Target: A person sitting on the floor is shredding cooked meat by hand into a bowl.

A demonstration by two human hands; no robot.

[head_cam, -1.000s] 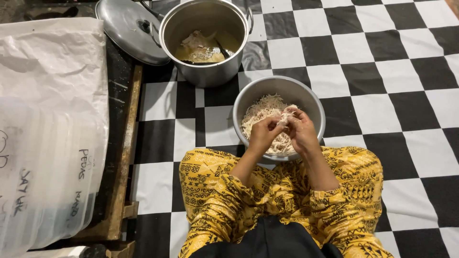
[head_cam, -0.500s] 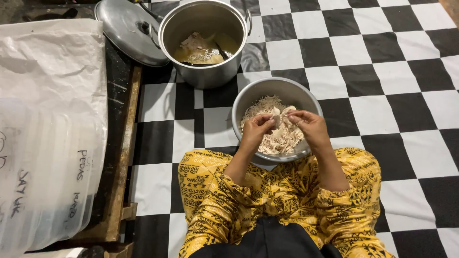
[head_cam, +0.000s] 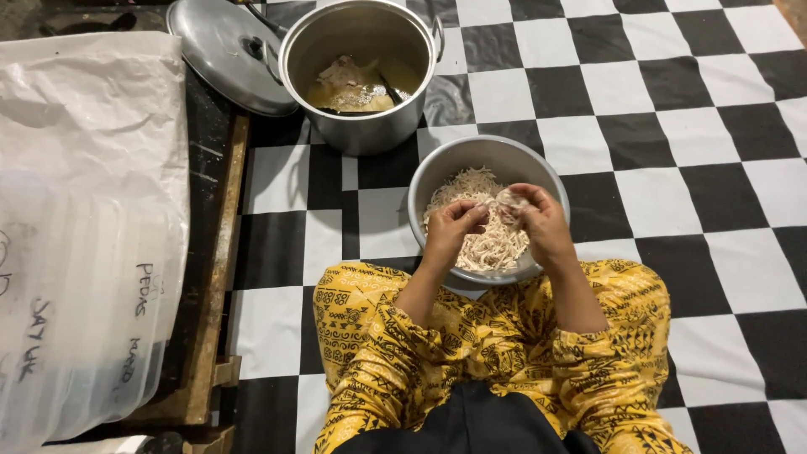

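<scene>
Checkered floor (head_cam: 672,126): your left hand (head_cam: 454,229) and right hand (head_cam: 538,220) pinch a meat piece (head_cam: 509,200) over the shredded-meat bowl (head_cam: 437,176); bowl sits against your knees, a nudge could tip it.

hidden and cut-off parts

the left hand (head_cam: 452,229) and right hand (head_cam: 538,220) are covering part of the shredded meat (head_cam: 483,244), their fingertips hiding the pale piece between them; the plastic bag (head_cam: 80,210) is running off the left edge, the pot lid (head_cam: 227,50) off the top.
</scene>
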